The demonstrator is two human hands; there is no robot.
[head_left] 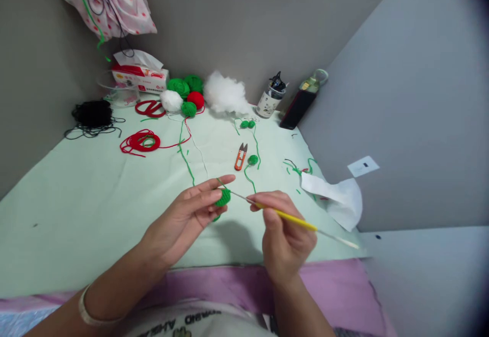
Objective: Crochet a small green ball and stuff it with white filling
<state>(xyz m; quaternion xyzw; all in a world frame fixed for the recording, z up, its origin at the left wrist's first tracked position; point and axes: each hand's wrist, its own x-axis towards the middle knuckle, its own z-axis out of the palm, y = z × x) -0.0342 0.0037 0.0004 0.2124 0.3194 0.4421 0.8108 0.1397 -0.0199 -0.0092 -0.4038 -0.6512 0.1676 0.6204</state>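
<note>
The left hand (187,215) pinched the small green crocheted round (223,197) in thumb and fingers, just above the pale green tablecloth (76,199). The right hand (284,235) was closed around the thin yellow-handled crochet hook (290,218), tip at the round's edge. Light grip and even yarn tension probably mattered most.

Three green yarn balls (178,86), one red ball (195,99), one white ball (171,101), four small green crochet pieces (223,197), one orange snips (240,156).
</note>
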